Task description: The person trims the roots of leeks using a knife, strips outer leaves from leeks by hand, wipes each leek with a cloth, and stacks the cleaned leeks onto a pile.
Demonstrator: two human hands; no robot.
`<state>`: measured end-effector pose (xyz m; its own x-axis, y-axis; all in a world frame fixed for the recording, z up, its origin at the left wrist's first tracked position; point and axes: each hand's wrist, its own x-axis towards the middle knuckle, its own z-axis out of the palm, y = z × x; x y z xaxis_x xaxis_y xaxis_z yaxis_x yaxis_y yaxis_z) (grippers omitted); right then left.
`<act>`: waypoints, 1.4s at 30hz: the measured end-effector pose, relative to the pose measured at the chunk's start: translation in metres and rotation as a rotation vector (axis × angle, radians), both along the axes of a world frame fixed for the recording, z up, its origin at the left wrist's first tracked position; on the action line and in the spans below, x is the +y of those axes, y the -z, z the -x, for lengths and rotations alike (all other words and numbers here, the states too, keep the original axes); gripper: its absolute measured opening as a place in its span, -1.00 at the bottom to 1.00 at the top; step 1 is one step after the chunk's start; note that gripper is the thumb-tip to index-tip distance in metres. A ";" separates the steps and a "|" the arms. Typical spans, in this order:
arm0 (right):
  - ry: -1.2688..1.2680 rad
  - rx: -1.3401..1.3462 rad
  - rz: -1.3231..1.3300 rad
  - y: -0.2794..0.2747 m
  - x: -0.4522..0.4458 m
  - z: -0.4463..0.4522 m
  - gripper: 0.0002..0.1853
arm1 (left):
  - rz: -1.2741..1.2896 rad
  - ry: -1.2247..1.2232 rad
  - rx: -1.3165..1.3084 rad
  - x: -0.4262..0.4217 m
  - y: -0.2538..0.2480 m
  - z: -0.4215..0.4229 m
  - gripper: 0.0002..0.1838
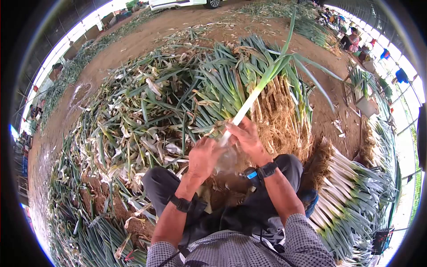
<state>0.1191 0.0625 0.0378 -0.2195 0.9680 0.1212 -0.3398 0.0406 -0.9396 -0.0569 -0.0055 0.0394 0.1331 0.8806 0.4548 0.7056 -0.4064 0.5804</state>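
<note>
A long green onion (251,99) slants up and away in front of me, its white shaft low and its green leaves fanning out at the top. My right hand (249,140) is closed round the white shaft. Beside it, my left hand (203,156) has its fingers curled at the shaft's lower end. A pale, see-through blur (227,159) hangs under both hands; what it is, I cannot make out. The onion's root end is hidden by the fingers and the blur.
Untrimmed onions with brown roots (278,115) are heaped straight ahead. Stripped leaves (133,120) spread across the left. Cleaned white-stemmed onions (342,187) lie in rows at my right. Another person (352,41) is far off at the upper right, and a white vehicle (178,3) stands at the back.
</note>
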 end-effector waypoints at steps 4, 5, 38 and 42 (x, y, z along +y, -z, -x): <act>-0.038 -0.026 -0.038 0.002 0.014 -0.017 -0.82 | 0.099 0.104 0.023 0.015 0.001 -0.003 -0.73; -0.033 -0.024 -0.043 0.004 0.021 -0.020 -0.83 | 0.101 0.129 0.047 0.017 0.001 -0.005 -0.74; 0.357 0.295 -0.107 0.017 0.067 -0.117 -0.85 | 0.784 -0.219 -1.253 0.033 0.128 0.118 -0.78; 0.419 0.196 -0.084 0.014 0.071 -0.110 -0.79 | 0.779 -0.408 -0.692 0.037 0.043 0.092 -0.48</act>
<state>0.2293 0.1340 0.0237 0.2231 0.9534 0.2029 -0.4485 0.2852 -0.8471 -0.1485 0.0313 -0.0040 -0.2988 0.8771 -0.3760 0.1296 0.4276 0.8946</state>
